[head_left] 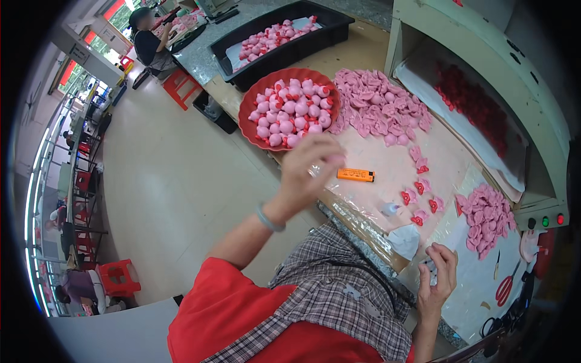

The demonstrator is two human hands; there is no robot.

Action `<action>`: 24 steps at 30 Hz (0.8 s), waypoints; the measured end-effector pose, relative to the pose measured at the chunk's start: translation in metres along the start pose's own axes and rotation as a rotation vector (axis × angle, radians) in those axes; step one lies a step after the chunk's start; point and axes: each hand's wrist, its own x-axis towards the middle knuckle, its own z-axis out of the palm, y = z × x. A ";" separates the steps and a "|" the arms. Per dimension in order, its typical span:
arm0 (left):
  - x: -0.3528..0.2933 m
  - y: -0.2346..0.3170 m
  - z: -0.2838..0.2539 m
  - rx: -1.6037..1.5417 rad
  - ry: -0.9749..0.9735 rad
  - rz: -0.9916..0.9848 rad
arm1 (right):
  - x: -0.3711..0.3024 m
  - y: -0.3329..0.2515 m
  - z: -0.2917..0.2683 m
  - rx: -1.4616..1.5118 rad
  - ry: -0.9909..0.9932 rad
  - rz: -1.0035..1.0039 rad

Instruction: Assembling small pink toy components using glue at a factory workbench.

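My left hand is raised between the scalloped red bowl and a small orange box. It is smeared by motion, and whether its fingers hold anything cannot be made out. The red bowl is heaped with round pink pieces with red bits. Over the table's near edge, my right hand has curled fingers around something small and greyish, too hidden to name. Several small pink-and-red pieces lie in front of it, beside a small translucent bottle and a crumpled white piece.
A pile of pink moulded parts touches the bowl, with another pink pile at right. A black tray stands behind. Red-handled scissors lie at right, below a pale machine holding red pieces. Another person sits far left.
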 end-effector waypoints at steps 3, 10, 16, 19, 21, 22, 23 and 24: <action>0.033 -0.043 -0.028 0.216 0.207 -0.149 | -0.002 0.000 0.001 0.023 -0.046 0.028; 0.041 -0.131 -0.051 0.609 -0.144 0.046 | -0.003 0.003 0.005 -0.013 -0.084 -0.030; 0.060 -0.167 -0.056 0.619 -0.153 -0.013 | -0.001 0.002 0.006 -0.014 -0.090 -0.024; 0.072 -0.177 -0.063 0.584 -0.219 -0.068 | -0.001 0.002 0.006 -0.032 -0.099 -0.040; 0.076 -0.179 -0.069 0.708 -0.280 0.076 | -0.001 0.002 0.006 -0.043 -0.107 -0.053; 0.077 -0.178 -0.073 0.735 -0.282 0.094 | -0.002 0.002 0.005 -0.054 -0.114 -0.065; 0.076 -0.178 -0.078 0.762 -0.284 0.111 | -0.002 0.002 0.003 -0.054 -0.116 -0.065; 0.075 -0.176 -0.080 0.781 -0.260 0.165 | -0.003 0.003 0.002 -0.058 -0.145 -0.053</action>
